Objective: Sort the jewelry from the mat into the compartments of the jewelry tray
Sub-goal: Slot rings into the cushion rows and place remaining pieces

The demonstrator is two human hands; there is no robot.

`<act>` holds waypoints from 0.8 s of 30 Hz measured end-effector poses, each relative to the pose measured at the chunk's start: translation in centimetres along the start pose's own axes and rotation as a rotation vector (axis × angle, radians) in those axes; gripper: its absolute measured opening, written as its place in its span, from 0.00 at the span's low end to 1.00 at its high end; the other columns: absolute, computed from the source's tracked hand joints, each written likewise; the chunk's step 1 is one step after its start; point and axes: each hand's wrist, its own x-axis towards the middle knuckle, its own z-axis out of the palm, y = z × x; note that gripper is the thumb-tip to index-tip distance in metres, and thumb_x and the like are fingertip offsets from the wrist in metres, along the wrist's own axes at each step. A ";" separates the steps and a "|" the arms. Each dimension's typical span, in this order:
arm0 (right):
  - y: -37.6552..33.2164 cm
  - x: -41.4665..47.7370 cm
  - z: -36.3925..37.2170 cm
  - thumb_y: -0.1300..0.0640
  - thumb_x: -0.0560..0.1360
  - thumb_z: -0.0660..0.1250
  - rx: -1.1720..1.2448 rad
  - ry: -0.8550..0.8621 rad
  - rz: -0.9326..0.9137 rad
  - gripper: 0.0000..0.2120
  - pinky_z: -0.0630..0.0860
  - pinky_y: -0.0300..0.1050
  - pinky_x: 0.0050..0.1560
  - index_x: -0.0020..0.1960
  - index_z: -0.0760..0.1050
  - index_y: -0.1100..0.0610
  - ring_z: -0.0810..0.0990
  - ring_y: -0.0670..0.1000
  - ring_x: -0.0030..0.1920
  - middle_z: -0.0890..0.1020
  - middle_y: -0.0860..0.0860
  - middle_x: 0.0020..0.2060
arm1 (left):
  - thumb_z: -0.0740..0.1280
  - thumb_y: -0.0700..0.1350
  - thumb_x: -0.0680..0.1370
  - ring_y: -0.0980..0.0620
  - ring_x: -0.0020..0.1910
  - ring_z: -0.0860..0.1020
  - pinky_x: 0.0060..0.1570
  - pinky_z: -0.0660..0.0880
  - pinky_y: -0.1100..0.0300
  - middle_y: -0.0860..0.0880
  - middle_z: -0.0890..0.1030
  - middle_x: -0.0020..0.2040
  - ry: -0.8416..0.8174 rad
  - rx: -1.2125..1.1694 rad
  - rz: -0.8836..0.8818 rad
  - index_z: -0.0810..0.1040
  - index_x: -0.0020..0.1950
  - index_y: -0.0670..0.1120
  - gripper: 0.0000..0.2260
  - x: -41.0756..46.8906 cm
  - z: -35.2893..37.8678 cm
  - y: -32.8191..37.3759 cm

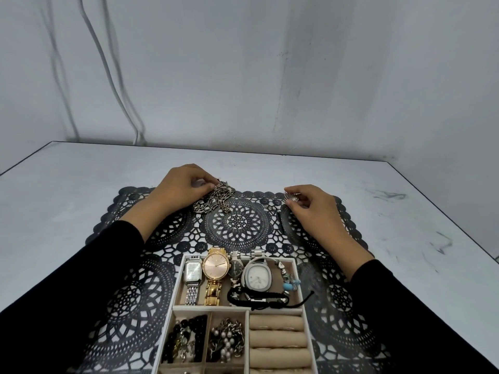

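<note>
A black lace mat (240, 225) covers the middle of the table. At its far left my left hand (181, 188) pinches a heap of silver chain (217, 198) that still rests on the mat. At the far right my right hand (310, 205) holds a small silver piece (291, 197) between thumb and fingers. The beige jewelry tray (301, 284) lies near me. Its long top compartment holds several watches (216, 268) and bracelets (289, 279). Below are two small compartments with beads (183, 341) and chains (228, 338), and ring rolls (278, 338) at the right.
The mat lies on a pale grey table (405, 211) with faint dark marks at the right. The wall stands just behind the table's far edge, with white cables (113, 85) hanging down at the back left.
</note>
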 end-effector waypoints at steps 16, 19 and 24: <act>0.0 -0.1 0.0 0.61 0.74 0.70 -0.006 -0.007 -0.004 0.11 0.70 0.24 0.46 0.56 0.80 0.54 0.76 0.36 0.42 0.81 0.47 0.50 | 0.70 0.48 0.77 0.54 0.51 0.75 0.54 0.66 0.62 0.49 0.78 0.52 0.043 0.019 -0.112 0.85 0.52 0.52 0.06 0.3 0.0 0.0; -0.1 0.0 -0.1 0.60 0.74 0.70 -0.011 -0.008 -0.004 0.11 0.70 0.25 0.46 0.56 0.80 0.54 0.76 0.36 0.42 0.81 0.47 0.50 | 0.73 0.50 0.75 0.54 0.52 0.75 0.53 0.66 0.62 0.49 0.78 0.51 0.039 0.025 -0.106 0.85 0.50 0.53 0.05 0.3 0.1 0.0; -0.1 -0.1 -0.1 0.60 0.74 0.70 -0.014 -0.013 -0.001 0.11 0.70 0.26 0.47 0.56 0.80 0.54 0.76 0.36 0.42 0.81 0.46 0.50 | 0.73 0.50 0.75 0.53 0.51 0.74 0.51 0.65 0.61 0.48 0.77 0.52 0.011 0.059 -0.114 0.84 0.49 0.50 0.05 0.5 -0.1 0.1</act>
